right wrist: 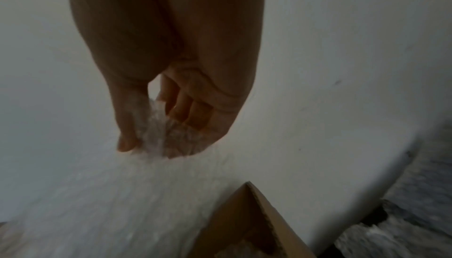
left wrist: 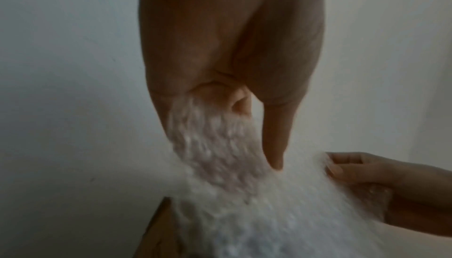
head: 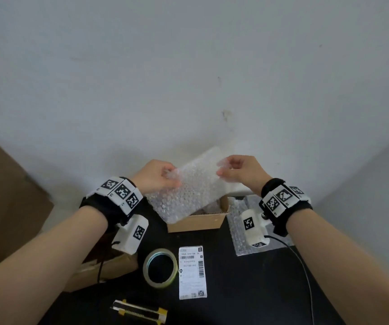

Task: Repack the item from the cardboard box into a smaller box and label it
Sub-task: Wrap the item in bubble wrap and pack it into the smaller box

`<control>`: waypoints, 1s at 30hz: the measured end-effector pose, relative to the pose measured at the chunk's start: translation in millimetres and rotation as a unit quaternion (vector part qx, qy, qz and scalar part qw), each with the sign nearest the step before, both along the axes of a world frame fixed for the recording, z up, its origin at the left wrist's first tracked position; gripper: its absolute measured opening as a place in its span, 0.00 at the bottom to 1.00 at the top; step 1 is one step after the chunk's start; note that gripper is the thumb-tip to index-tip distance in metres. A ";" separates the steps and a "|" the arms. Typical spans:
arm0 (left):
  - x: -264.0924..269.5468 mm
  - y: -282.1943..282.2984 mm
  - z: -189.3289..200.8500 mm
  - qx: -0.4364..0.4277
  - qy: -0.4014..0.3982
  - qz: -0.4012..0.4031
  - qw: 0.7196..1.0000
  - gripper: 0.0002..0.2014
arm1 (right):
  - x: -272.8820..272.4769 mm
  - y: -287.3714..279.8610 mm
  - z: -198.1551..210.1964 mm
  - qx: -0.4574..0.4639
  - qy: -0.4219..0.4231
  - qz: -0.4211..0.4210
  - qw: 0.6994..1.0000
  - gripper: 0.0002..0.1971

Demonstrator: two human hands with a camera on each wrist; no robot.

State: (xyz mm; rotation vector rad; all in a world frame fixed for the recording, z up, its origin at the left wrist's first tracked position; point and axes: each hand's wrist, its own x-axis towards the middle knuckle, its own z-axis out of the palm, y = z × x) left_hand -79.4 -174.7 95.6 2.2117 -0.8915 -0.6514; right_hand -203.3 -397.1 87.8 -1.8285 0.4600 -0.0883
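Bubble wrap sheet (head: 188, 191) hangs over the small cardboard box (head: 197, 221), stretched betw. both grips: left hand (head: 156, 177) pinches one top corner, right hand (head: 240, 171) pinches the other. Item itself isn't visible; can't tell if it's inside the box. Label (head: 192, 272) and tape roll (head: 160, 268) lie on the table just in front of the box. Risk, imo: wrap's slippery, so a loose pinch could let a corner slip, and the sheet would sag and bunch on the box rim instead of lining it.

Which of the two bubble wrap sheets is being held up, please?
The bubble wrap sheet over the small open cardboard box, held by left hand and right hand; the other sheet lies flat.
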 end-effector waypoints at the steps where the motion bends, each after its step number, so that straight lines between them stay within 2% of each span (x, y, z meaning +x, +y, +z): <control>1: 2.4 1.0 -1.2 0.030 0.014 0.008 0.999 0.11 | -0.5 -1.3 -3.3 0.010 0.003 -0.016 1.000 0.07; 3: 5.9 2.3 -5.5 0.050 0.085 0.066 0.993 0.16 | -1.2 -5.8 -11.2 0.034 0.021 -0.051 0.998 0.06; 5: 7.7 2.9 -11.5 0.008 0.133 0.156 0.979 0.18 | -2.7 -10.4 -19.8 0.025 0.061 -0.046 0.997 0.10; 8: 12.3 4.1 -18.6 -0.047 0.104 0.257 0.959 0.18 | -4.7 -9.3 -30.0 0.031 0.071 -0.027 0.997 0.14; 11: 14.9 6.2 -26.5 -0.001 0.098 0.236 0.967 0.18 | -3.3 -7.7 -36.7 0.057 0.035 -0.077 0.995 0.08; 14: 9.8 4.1 -28.1 0.020 0.128 0.218 0.967 0.07 | -2.5 -8.8 -39.9 0.072 0.035 -0.073 0.994 0.07; 19: 5.8 -0.9 -29.3 -0.040 0.202 0.290 0.934 0.05 | -6.4 -7.4 -44.1 0.095 0.040 -0.060 0.993 0.13; 21: 5.1 -2.9 -31.2 -0.057 0.207 0.308 0.927 0.09 | -6.1 -7.5 -47.9 0.095 0.036 -0.075 0.992 0.14; 24: 4.0 -6.3 -34.3 -0.077 0.202 0.316 0.924 0.12 | -2.9 -8.5 -51.8 0.053 0.046 -0.101 0.992 0.13; 26: 2.1 -8.5 -37.2 -0.082 0.187 0.320 0.925 0.08 | -1.3 -9.8 -54.5 0.015 0.059 -0.101 0.993 0.14; 27: 1.8 -9.7 -40.0 -0.078 0.181 0.323 0.926 0.07 | -0.5 -10.2 -56.4 -0.009 0.067 -0.087 0.994 0.14; 30: -2.6 -14.7 -45.7 -0.046 0.189 0.317 0.928 0.14 | 2.1 -4.5 -61.0 -0.086 0.088 -0.031 0.992 0.11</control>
